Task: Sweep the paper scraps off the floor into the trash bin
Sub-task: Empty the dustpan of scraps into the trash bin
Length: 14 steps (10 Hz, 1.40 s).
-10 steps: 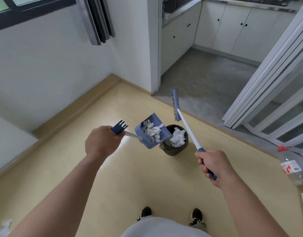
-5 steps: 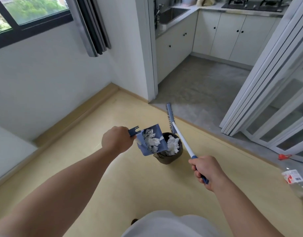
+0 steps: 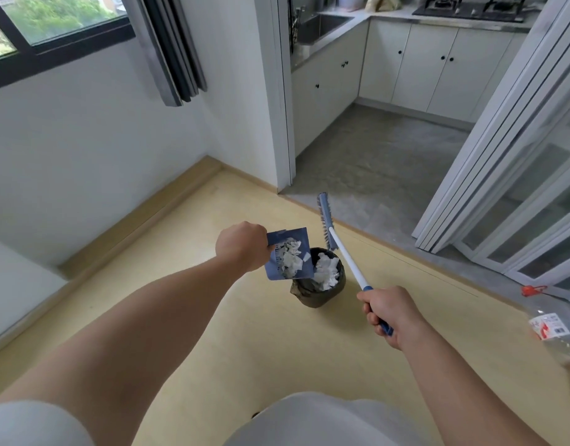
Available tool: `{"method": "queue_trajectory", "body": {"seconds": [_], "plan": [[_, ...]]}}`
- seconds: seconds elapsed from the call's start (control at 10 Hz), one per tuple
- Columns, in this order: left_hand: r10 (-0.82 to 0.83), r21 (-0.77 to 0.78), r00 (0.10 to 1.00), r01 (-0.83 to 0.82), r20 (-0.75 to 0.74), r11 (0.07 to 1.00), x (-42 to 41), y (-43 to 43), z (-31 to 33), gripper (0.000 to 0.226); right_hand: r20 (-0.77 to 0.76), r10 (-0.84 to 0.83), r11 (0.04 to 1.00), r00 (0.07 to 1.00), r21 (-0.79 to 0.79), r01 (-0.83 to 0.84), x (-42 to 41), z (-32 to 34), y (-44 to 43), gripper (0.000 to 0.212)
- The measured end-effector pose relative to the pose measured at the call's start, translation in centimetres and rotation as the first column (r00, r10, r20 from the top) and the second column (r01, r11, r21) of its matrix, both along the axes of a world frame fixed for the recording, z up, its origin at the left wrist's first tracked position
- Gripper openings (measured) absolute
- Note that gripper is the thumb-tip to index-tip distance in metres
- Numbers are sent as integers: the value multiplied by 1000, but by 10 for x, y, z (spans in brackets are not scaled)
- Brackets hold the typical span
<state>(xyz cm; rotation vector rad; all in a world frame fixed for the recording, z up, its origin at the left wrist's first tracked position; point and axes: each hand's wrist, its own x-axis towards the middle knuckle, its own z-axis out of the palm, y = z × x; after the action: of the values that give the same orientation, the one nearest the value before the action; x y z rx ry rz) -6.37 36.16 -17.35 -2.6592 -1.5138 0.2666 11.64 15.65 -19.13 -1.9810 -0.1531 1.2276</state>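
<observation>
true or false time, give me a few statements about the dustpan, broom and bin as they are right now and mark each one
1. The left hand holds the dustpan tilted over the trash bin. True.
2. The dustpan is empty. False: white paper scraps lie in it.
3. The right hand grips the broom at the blue end of its handle. True.
4. The trash bin has nothing in it. False: crumpled paper shows inside.
5. The trash bin stands on the grey kitchen floor. False: it stands on the yellow floor.
</observation>
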Motion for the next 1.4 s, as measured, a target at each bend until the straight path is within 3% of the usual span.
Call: {"method": "queue_trajectory", "body": {"seconds": [0.6, 0.7, 0.9, 1.4], "plan": [[-233, 72, 954, 250, -187, 966, 25, 6, -2, 35, 4, -24, 999, 1000, -26, 24, 5, 1, -10, 13], [-209, 66, 967, 220, -148, 973, 29, 5, -1, 29, -3, -31, 999, 1000, -32, 31, 7, 1, -12, 14], [-270, 74, 943, 288, -194, 955, 33, 2, -3, 38, -13, -30, 999, 999, -34, 30, 9, 1, -14, 14], [-284, 81, 925, 312, -253, 946, 35, 5, -5, 27, -31, -30, 999, 999, -42, 29, 11, -2, -13, 9]]}}
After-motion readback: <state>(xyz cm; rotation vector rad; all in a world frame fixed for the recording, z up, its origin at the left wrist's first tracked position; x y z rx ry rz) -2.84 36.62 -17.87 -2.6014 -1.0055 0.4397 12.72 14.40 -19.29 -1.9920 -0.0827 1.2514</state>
